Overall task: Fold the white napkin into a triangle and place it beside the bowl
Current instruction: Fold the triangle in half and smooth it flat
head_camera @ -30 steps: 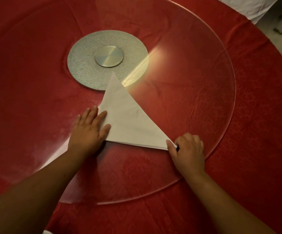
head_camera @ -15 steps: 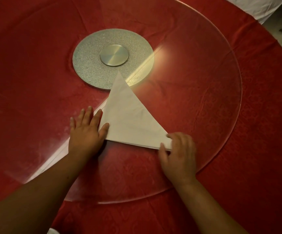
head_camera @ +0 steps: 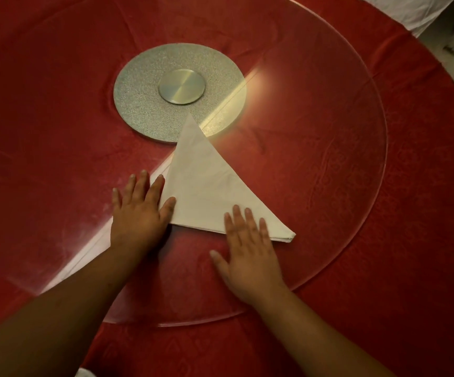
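Observation:
The white napkin (head_camera: 206,183) lies folded as a triangle on the glass turntable, one tip pointing away from me toward the silver hub. My left hand (head_camera: 138,213) lies flat at the napkin's near-left corner, thumb and index finger touching its edge. My right hand (head_camera: 247,248) rests flat with fingers spread over the napkin's near edge, close to the right-hand corner. Neither hand grips anything. No bowl is in view.
A round clear glass turntable (head_camera: 356,240) sits on the red tablecloth (head_camera: 410,295). Its silver hub (head_camera: 179,91) is at the centre, just beyond the napkin tip. A white cloth (head_camera: 399,9) shows past the table's far right edge.
My right hand let go of the napkin's right corner, slid left and flattened onto the near edge. My left hand stayed at the left corner.

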### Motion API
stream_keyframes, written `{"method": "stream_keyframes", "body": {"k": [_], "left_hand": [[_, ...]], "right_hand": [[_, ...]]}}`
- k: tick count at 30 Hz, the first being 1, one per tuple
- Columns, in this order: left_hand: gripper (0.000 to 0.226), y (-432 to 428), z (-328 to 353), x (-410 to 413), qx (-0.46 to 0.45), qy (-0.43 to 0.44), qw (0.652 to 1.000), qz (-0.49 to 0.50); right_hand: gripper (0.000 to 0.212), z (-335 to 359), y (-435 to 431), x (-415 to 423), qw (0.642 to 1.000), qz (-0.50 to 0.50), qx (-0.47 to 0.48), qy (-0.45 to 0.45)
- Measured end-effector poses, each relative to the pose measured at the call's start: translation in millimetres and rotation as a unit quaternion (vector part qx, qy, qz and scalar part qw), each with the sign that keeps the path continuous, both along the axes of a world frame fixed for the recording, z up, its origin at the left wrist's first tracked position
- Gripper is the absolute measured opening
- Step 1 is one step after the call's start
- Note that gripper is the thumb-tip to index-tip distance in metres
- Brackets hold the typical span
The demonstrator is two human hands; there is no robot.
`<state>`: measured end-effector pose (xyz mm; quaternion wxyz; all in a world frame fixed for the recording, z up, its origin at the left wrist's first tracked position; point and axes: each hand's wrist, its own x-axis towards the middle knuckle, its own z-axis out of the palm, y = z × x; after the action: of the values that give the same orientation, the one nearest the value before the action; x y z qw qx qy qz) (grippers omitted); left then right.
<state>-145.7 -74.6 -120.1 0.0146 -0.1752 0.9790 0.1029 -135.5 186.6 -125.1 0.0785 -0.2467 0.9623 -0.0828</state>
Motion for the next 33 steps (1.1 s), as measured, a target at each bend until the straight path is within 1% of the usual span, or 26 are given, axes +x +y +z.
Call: {"method": "stream_keyframes", "body": {"k": [3, 7, 9, 11, 13, 15, 16, 18, 21, 23, 25, 28, 31, 33], "left_hand": [[0.070, 3, 0, -1, 0.004, 0.003, 1.000, 0.001], [0.062, 7, 0, 0, 0.015, 0.014, 1.000, -0.016], [0.058, 9, 2, 0, 0.015, 0.023, 0.998, -0.059], [0.056, 11, 3, 3, -0.007, 0.033, 0.990, -0.134], [0.056, 14, 3, 12, -0.021, 0.042, 0.981, -0.189], [0.057, 18, 3, 24, -0.010, 0.062, 0.975, -0.211], [0.057, 20, 2, 30, -0.004, 0.069, 0.973, -0.221], [0.057, 23, 2, 38, 0.000, 0.076, 0.964, -0.255], [0.054, 19, 7, 38, 0.002, 0.088, 0.949, -0.303], [0.042, 11, 14, 33, -0.016, 0.097, 0.948, -0.301], [0.031, 3, 20, 28, -0.034, 0.093, 0.950, -0.296], [0.025, 0, 25, 26, -0.033, 0.092, 0.940, -0.327], [0.027, 12, 31, 25, -0.031, 0.099, 0.936, -0.338], [0.022, 26, 34, 27, -0.009, 0.109, 0.932, -0.345]], "right_hand": [[0.084, 2, 37, -6, 0.999, -0.029, 0.021, 0.009], [0.082, 10, 52, -10, 0.999, -0.034, 0.033, -0.005], [0.081, 16, 50, -12, 0.999, -0.045, 0.022, -0.009], [0.078, 23, 46, -12, 0.998, -0.064, -0.015, 0.003], [0.070, 26, 39, -8, 0.995, -0.057, -0.060, 0.047], [0.059, 26, 29, 0, 0.991, -0.020, -0.092, 0.099], [0.053, 26, 22, 4, 0.989, -0.001, -0.097, 0.109], [0.047, 26, 9, 8, 0.990, 0.022, -0.093, 0.106], [0.033, 27, -5, 4, 0.993, 0.019, -0.078, 0.086], [0.022, 26, -6, -2, 0.994, 0.010, -0.077, 0.077], [0.016, 26, -4, -7, 0.994, -0.001, -0.082, 0.073], [0.014, 25, 1, -10, 0.994, -0.018, -0.090, 0.063], [0.018, 27, 2, -10, 0.993, -0.039, -0.098, 0.052], [0.021, 30, 3, -9, 0.991, -0.057, -0.107, 0.051]]}}
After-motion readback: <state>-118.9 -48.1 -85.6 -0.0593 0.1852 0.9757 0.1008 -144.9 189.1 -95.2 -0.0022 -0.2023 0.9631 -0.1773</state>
